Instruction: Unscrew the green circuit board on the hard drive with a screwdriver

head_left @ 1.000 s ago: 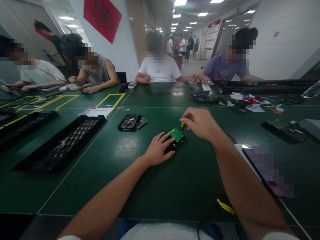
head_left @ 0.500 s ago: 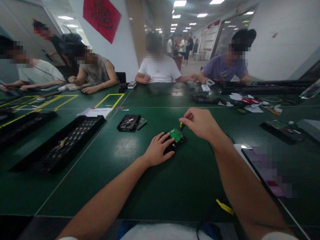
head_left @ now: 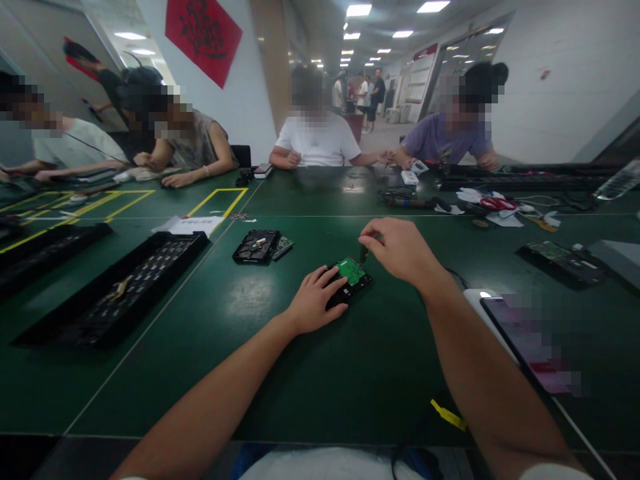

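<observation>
A black hard drive (head_left: 357, 289) with a green circuit board (head_left: 349, 271) facing up lies on the green table in front of me. My left hand (head_left: 316, 299) holds it against the table from the left, fingers spread over its left part and the thumb along its near edge. My right hand (head_left: 391, 249) pinches a small screwdriver (head_left: 363, 254) with a dark and yellow handle, held upright over the drive's right corner. Whether its tip sits in a screw is too small to tell. Left of the drive lie another black drive (head_left: 256, 247) and a loose circuit board (head_left: 283, 248).
A long black tray (head_left: 120, 293) stands on the left. To the right are a phone (head_left: 520, 343), a black device with a board (head_left: 563, 261), and a yellow tie (head_left: 449, 415) near the front edge. Cables and papers (head_left: 493, 207) lie farther back. Several people sit across the table.
The screwdriver's handle has turned a little between my right fingers, with less yellow showing. My left hand and the hard drive stay in place.
</observation>
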A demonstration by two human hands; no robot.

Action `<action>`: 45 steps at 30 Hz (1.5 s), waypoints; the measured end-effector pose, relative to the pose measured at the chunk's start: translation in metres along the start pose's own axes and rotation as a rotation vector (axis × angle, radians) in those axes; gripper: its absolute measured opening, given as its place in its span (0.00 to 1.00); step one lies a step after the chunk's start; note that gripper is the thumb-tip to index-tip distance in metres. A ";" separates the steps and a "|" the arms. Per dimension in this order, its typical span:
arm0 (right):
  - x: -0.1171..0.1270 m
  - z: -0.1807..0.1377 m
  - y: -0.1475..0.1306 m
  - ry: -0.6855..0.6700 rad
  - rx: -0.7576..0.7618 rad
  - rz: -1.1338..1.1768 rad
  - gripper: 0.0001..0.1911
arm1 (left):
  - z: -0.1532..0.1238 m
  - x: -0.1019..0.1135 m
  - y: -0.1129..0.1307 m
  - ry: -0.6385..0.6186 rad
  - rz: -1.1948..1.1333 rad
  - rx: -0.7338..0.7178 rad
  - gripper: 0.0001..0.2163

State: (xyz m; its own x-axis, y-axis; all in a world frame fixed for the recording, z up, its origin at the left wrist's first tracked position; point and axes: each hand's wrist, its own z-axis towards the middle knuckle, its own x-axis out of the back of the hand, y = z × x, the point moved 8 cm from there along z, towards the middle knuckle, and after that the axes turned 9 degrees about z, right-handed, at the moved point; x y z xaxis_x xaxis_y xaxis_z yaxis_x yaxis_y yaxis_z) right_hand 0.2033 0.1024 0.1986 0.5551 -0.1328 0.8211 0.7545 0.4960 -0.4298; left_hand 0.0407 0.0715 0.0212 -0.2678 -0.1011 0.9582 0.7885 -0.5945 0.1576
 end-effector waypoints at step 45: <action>0.001 -0.002 0.008 0.012 -0.040 0.109 0.06 | -0.001 0.002 0.001 -0.009 0.006 0.004 0.32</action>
State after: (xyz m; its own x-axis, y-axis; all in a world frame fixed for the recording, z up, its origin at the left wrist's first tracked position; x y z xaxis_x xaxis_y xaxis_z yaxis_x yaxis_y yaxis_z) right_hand 0.2109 0.1049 0.1955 0.6387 -0.0907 0.7640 0.7027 0.4732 -0.5313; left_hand 0.0404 0.0706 0.0228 -0.2576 -0.0974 0.9613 0.7923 -0.5907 0.1525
